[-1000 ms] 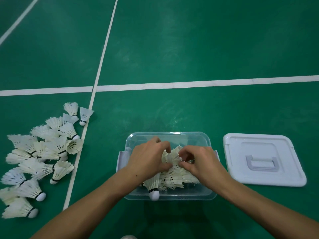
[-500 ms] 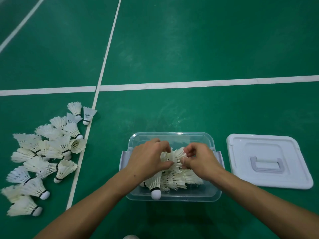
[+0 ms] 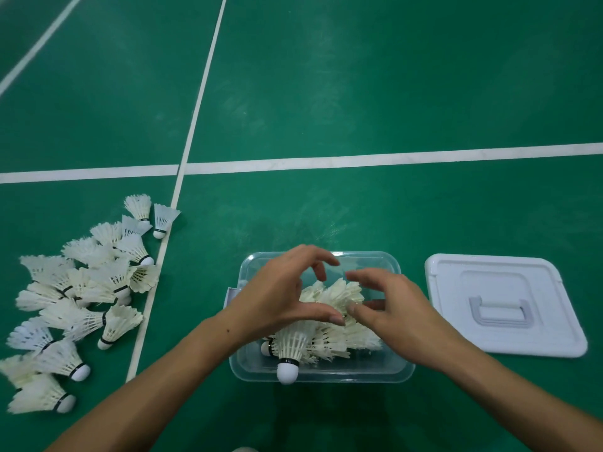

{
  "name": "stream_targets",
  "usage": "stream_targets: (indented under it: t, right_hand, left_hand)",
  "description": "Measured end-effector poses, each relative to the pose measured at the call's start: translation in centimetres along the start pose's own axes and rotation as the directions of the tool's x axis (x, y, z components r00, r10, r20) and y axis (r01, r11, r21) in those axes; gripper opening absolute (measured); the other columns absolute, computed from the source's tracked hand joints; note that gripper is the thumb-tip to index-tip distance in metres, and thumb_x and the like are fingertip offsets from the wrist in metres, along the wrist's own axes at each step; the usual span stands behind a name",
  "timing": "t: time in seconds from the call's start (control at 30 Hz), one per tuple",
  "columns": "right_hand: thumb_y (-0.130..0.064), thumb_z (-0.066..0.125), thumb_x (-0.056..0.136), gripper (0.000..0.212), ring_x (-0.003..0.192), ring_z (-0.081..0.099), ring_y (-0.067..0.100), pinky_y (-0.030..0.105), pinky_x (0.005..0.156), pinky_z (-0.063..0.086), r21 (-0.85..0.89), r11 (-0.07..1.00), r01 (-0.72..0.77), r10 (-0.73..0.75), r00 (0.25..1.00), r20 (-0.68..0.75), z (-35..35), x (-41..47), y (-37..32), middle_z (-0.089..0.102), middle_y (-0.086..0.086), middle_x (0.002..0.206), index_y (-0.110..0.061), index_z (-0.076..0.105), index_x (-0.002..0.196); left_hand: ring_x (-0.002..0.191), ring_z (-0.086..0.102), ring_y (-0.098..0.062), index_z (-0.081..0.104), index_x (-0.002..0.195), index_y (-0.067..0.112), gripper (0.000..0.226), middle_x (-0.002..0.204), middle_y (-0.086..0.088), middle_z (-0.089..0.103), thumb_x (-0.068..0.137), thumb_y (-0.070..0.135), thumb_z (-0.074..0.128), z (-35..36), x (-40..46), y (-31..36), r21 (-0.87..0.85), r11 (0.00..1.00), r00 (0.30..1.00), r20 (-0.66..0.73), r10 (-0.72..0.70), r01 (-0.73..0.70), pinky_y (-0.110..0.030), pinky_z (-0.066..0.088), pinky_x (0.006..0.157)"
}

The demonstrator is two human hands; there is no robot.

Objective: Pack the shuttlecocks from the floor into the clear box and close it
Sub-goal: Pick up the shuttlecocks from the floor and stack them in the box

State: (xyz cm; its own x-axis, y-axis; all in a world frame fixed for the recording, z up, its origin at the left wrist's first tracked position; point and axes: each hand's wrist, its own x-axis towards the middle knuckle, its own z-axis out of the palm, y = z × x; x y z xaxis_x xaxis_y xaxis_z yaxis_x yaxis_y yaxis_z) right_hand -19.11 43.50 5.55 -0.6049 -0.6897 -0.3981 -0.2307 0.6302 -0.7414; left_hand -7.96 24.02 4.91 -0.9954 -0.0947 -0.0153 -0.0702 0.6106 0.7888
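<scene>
Box point(image 3: 321, 375): clear plastic, uncovered, on the floor point(image 3: 359, 93) at 6 o'clock of the view. Part filled with shuttlecocks point(image 3: 339, 293) lying heaped; one at the near wall points its cork tip toward 6 o'clock.

Left hand point(image 3: 277, 296): over the box's 9 o'clock side, fingers arched and spread wide, thumb stretched toward the right hand, holding nothing.

Right hand point(image 3: 394, 309): over the box's 3 o'clock side, fingers loosely curved and parted, holding nothing. The thumb tips nearly meet above the heap; whether either touches the feathers cannot be told.

Pile point(image 3: 78, 298): loose shuttlecocks on the floor at 9 o'clock of the box, well apart from it, left of a white line point(image 3: 182, 164).

Lid point(image 3: 502, 305): white, handle up, flat on the floor just beside the box at 3 o'clock.
</scene>
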Motion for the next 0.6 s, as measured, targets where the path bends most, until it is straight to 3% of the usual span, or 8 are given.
stream_targets:
  t: [0.07, 0.13, 0.33, 0.5, 0.6]
  right_hand:
    - [-0.024, 0.081, 0.093, 0.045, 0.122, 0.065, -0.002, 0.03, 0.104, 0.057, 0.19, 0.98, 0.058, -0.081, 0.99, 0.119, -0.3, -0.5, -0.6, 0.069, -0.019, 0.133, -0.028, 0.067, 0.136]
    - [-0.018, 0.082, 0.091, 0.038, 0.115, 0.07, -0.001, 0.024, 0.098, 0.058, 0.296, 0.952, 0.072, -0.126, 0.978, 0.166, -0.3, -0.7, -1.0, 0.076, -0.015, 0.121, -0.022, 0.072, 0.127]
    - [-0.007, 0.082, 0.089, 0.012, 0.082, 0.072, 0.002, 0.015, 0.076, 0.052, 0.305, 0.941, 0.143, -0.186, 0.976, 0.115, -0.3, -0.7, -0.3, 0.078, -0.009, 0.087, -0.015, 0.075, 0.095]
    - [-0.012, 0.08, 0.092, 0.011, 0.099, 0.077, 0.012, 0.033, 0.094, 0.061, 0.316, 0.94, 0.125, -0.157, 0.984, 0.079, -0.5, -0.9, 1.0, 0.079, -0.002, 0.101, -0.019, 0.075, 0.099]
    - [-0.018, 0.082, 0.091, 0.015, 0.09, 0.076, 0.009, 0.034, 0.085, 0.063, 0.224, 0.969, 0.107, -0.092, 0.993, -0.077, -1.4, -1.1, 2.3, 0.077, -0.012, 0.096, -0.03, 0.075, 0.093]
  left_hand:
    - [0.051, 0.039, -0.005, 0.059, 0.127, 0.026, 0.069, 0.105, 0.013, 0.057, 0.069, 0.039, 0.094, -0.5, 0.6, 0.7, -0.107, 0.993, 0.998, -0.022, 0.056, -0.059, -0.011, 0.033, 0.053]
    - [0.05, 0.036, -0.009, 0.059, 0.124, 0.024, 0.069, 0.102, 0.012, 0.054, 0.067, 0.034, 0.097, -0.2, 1.4, 0.9, -0.15, 0.983, 0.994, -0.053, 0.094, -0.101, -0.017, 0.034, 0.05]
    - [0.053, 0.045, -0.011, 0.065, 0.113, 0.015, 0.058, 0.098, 0.006, 0.056, 0.069, 0.04, 0.094, 1.4, 3.1, 1.0, -0.092, 0.979, 0.973, -0.159, 0.167, -0.183, -0.018, 0.04, 0.054]
    - [0.093, 0.065, -0.009, 0.065, 0.117, 0.014, 0.042, 0.108, 0.007, 0.065, 0.087, 0.04, 0.08, 2.1, 2.0, 0.8, -0.013, 0.993, 0.969, -0.223, 0.11, -0.116, -0.021, 0.051, 0.083]
    - [0.104, 0.065, -0.005, 0.065, 0.12, 0.016, 0.038, 0.113, 0.01, 0.067, 0.097, 0.045, 0.065, 2.7, 0.2, 0.0, -0.008, 1.0, 0.959, -0.282, 0.018, -0.021, -0.024, 0.053, 0.09]
